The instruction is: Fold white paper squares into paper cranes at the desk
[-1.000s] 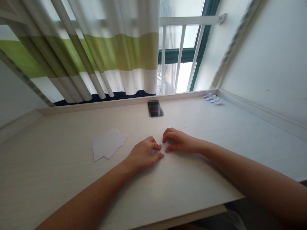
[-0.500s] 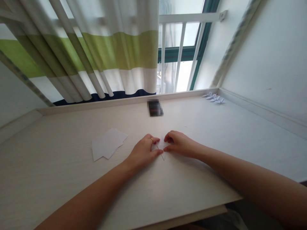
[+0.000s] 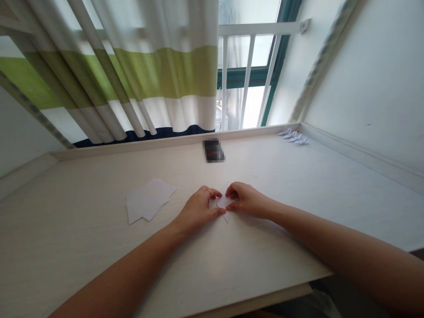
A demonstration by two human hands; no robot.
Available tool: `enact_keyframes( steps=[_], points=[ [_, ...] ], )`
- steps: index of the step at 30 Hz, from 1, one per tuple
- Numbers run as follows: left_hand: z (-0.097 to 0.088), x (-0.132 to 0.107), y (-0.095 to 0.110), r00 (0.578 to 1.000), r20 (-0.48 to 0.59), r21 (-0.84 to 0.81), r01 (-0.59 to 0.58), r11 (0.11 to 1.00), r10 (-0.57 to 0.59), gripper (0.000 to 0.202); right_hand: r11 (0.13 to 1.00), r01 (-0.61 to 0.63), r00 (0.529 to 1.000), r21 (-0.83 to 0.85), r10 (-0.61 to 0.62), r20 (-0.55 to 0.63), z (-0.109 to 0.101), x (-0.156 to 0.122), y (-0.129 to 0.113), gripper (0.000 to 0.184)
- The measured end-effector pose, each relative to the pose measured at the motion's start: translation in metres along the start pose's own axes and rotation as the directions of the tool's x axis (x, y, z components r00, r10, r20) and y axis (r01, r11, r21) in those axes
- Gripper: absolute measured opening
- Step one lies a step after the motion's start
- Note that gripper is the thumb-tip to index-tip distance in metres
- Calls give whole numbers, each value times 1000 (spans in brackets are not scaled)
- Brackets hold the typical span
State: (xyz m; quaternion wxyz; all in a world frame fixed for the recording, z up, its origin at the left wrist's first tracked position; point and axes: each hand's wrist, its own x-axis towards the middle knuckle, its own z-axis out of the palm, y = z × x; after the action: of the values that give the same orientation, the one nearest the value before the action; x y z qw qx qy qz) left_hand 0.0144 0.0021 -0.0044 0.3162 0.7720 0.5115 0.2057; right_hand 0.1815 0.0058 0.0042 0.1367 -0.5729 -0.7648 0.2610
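Observation:
A small folded piece of white paper (image 3: 224,202) lies between my two hands in the middle of the table. My left hand (image 3: 202,205), with a ring on one finger, grips its left side; the thumb presses near the lower part. Fingers and thumb of my right hand (image 3: 243,198) pinch the paper's right side. A pointed lower corner of the paper sticks out below the thumbs. Much of its outline is hidden under the fingers.
Loose white paper sheets (image 3: 149,201) lie overlapping to the left on the pale table (image 3: 212,274). Several folded white paper figures (image 3: 294,137) stand in the far right corner. A blurred dark object (image 3: 213,150) is near the back edge. Beyond hang curtains (image 3: 159,70) beside a railing (image 3: 248,79).
The folded paper has shifted slightly between the fingers, and more of its white surface shows. Both hands stay almost in place. The whole view has tilted a little.

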Motion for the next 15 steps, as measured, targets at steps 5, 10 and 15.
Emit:
enact_keyframes(
  steps=[5,10,15],
  points=[
    [0,0,0,1000,-6,-5,20,1000,-20,38,997,16,1000,79,-17,8,2,2,4,25],
    [1,0,-1,999,-19,-21,33,999,-33,37,989,56,998,135,-59,17,3,2,5,24],
    [1,0,-1,999,-6,-38,34,999,-34,33,982,95,995,163,-100,24,3,1,4,24]
  ],
)
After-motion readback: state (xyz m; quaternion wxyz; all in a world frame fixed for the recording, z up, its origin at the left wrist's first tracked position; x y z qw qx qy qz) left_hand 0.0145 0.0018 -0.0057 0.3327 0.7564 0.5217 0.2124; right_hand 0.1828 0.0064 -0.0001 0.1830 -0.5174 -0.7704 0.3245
